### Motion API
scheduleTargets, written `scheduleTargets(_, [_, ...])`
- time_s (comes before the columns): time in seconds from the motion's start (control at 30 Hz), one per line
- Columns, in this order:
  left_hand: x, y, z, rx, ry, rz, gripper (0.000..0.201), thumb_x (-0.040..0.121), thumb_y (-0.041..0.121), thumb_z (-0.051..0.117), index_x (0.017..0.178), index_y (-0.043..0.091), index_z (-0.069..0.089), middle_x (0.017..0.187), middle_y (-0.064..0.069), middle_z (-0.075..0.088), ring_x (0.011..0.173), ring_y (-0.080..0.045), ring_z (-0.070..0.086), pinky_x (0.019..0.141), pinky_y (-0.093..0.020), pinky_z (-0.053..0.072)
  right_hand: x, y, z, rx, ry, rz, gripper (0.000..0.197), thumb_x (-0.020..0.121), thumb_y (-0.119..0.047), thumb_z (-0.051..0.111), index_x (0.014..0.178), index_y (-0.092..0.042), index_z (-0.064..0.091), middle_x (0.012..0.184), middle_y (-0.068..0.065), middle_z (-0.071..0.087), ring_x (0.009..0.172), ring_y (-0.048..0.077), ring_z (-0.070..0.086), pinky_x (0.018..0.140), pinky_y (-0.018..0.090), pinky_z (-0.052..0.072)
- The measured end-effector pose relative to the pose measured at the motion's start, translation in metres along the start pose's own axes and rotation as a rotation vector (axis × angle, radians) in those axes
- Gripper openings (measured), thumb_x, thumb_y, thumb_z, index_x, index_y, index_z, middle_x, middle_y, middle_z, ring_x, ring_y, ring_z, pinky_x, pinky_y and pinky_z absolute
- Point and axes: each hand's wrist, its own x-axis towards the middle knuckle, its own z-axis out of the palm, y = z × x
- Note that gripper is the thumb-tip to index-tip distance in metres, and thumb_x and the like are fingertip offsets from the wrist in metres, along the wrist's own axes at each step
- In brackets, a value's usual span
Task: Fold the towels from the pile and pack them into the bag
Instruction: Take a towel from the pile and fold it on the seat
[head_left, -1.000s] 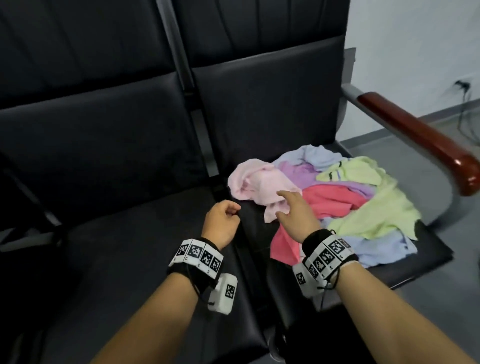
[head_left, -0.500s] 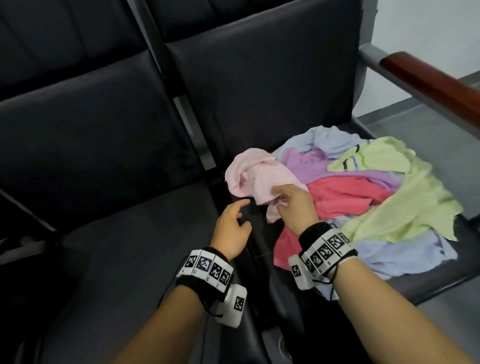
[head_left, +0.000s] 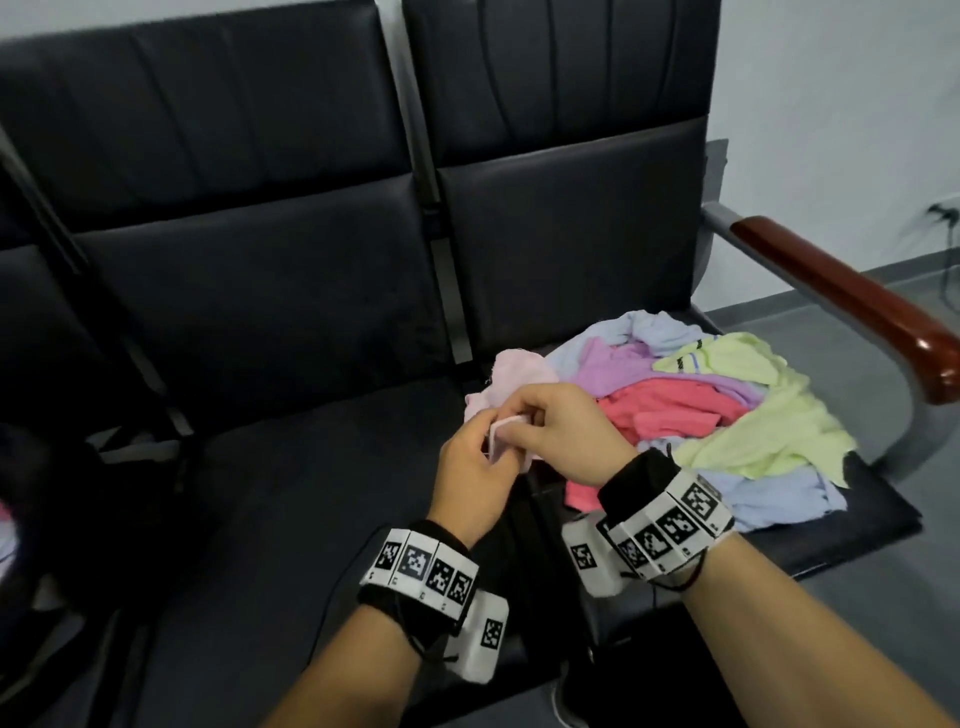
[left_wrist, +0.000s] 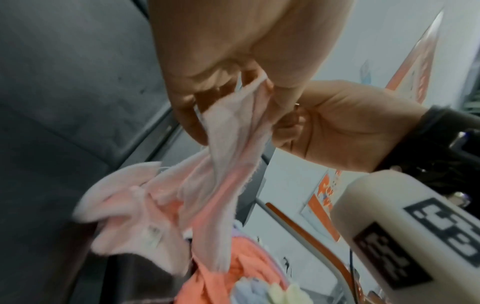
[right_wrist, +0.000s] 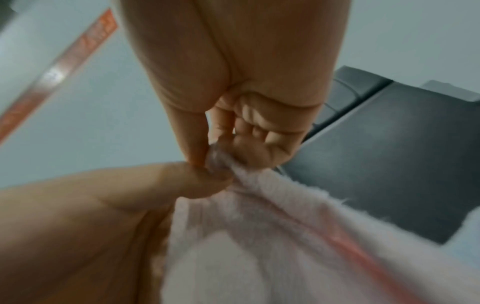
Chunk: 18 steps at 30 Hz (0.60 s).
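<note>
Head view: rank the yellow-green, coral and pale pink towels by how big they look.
1. yellow-green towel
2. coral towel
3. pale pink towel, partly hidden behind the left hand and right hand pinching it, so unsure.

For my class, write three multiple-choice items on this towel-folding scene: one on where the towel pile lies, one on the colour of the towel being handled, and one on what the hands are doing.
1. Where does the towel pile lie?
A. on the seat next to the wooden armrest
B. on the floor
C. inside a bag

2. What colour is the towel being handled?
A. yellow-green
B. pale pink
C. light blue

3. What are the hands doing?
A. both rest flat on the seat
B. only the right holds the towel
C. both pinch the same towel

Answers:
1 A: the towel pile sits on the black seat beside the wooden armrest.
2 B: the pale pink towel hangs from the fingers.
3 C: the left hand and right hand meet on its edge, fingers curled round the cloth.
</note>
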Motion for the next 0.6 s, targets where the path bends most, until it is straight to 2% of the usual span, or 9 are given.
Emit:
scheduleTargets(0.07, [-0.014, 0.010, -0.026, 0.051, 0.073, 0.063, 0.017, 0.091, 0.010, 0.062, 0.096, 0.024, 0.071, 0.083, 0.005, 0.070, 0.077, -0.011, 0.066, 0.068, -0.030, 0.055, -0.008, -0.028, 0.009, -0.041, 0.033, -0.046, 0.007, 0.083, -0.018, 0.071, 0.076, -0.016, 0.070, 0.075, -0.003, 0.070, 0.072, 0.008, 0.061, 0.068, 0.020, 0.046])
scheduleTargets(0.13, [-0.029, 0.016, -0.056, 0.103, 0.121, 0.097, 0.021, 0.089, 0.005, 0.059, 0.091, 0.023, 0.070, 0.080, 0.009, 0.070, 0.076, -0.008, 0.065, 0.066, -0.026, 0.053, -0.016, -0.052, 0.020, -0.099, 0.063, -0.084, 0.012, 0.085, -0.025, 0.071, 0.074, -0.020, 0.067, 0.073, -0.004, 0.068, 0.073, 0.010, 0.061, 0.071, 0.027, 0.048])
scheduleTargets(0.2, [-0.045, 0.018, -0.088, 0.179, 0.137, 0.122, 0.024, 0.086, 0.001, 0.056, 0.086, 0.021, 0.069, 0.076, 0.008, 0.068, 0.074, -0.009, 0.063, 0.064, -0.028, 0.051, -0.026, -0.072, 0.035, -0.108, 0.078, -0.121, 0.014, 0.085, -0.027, 0.070, 0.072, -0.025, 0.065, 0.070, -0.007, 0.065, 0.069, 0.006, 0.059, 0.067, 0.028, 0.048])
scheduleTargets(0.3, [-0.072, 0.016, -0.134, 0.273, 0.156, 0.166, 0.024, 0.082, -0.003, 0.053, 0.080, 0.017, 0.067, 0.070, 0.004, 0.064, 0.069, -0.011, 0.060, 0.060, -0.028, 0.047, -0.040, -0.093, 0.063, -0.081, 0.077, -0.179, 0.011, 0.086, -0.026, 0.070, 0.076, -0.024, 0.067, 0.070, -0.011, 0.065, 0.068, 0.002, 0.057, 0.064, 0.021, 0.045])
scheduleTargets(0.4, [-0.096, 0.012, -0.172, 0.297, 0.220, 0.168, 0.026, 0.080, -0.005, 0.054, 0.075, 0.018, 0.065, 0.067, 0.006, 0.062, 0.067, -0.007, 0.059, 0.058, -0.015, 0.043, -0.051, -0.105, 0.096, -0.111, 0.026, -0.232, 0.009, 0.085, -0.030, 0.073, 0.078, -0.027, 0.069, 0.073, -0.013, 0.064, 0.075, 0.000, 0.056, 0.067, 0.010, 0.039])
scheduleTargets(0.47, [-0.112, 0.009, -0.193, 0.270, 0.289, 0.160, 0.028, 0.077, -0.007, 0.053, 0.071, 0.018, 0.063, 0.067, 0.007, 0.061, 0.065, -0.005, 0.057, 0.058, -0.011, 0.041, -0.057, -0.108, 0.122, -0.173, -0.028, -0.268, 0.007, 0.083, -0.029, 0.074, 0.079, -0.028, 0.069, 0.077, -0.011, 0.063, 0.082, 0.001, 0.053, 0.071, 0.007, 0.035])
scheduleTargets(0.53, [-0.127, 0.004, -0.210, 0.262, 0.357, 0.149, 0.029, 0.076, -0.008, 0.051, 0.069, 0.018, 0.061, 0.066, 0.006, 0.061, 0.063, -0.003, 0.055, 0.057, -0.010, 0.039, -0.061, -0.106, 0.149, -0.246, -0.110, -0.306, 0.007, 0.083, -0.026, 0.074, 0.082, -0.022, 0.069, 0.081, -0.010, 0.063, 0.083, 0.004, 0.051, 0.074, 0.013, 0.036])
scheduleTargets(0.6, [-0.141, -0.001, -0.227, 0.262, 0.421, 0.145, 0.030, 0.077, -0.009, 0.050, 0.069, 0.018, 0.059, 0.065, 0.006, 0.060, 0.064, -0.002, 0.055, 0.058, -0.010, 0.039, -0.066, -0.100, 0.173, -0.328, -0.193, -0.304, 0.011, 0.087, -0.024, 0.071, 0.079, -0.019, 0.064, 0.081, -0.004, 0.061, 0.081, 0.014, 0.053, 0.074, 0.027, 0.040])
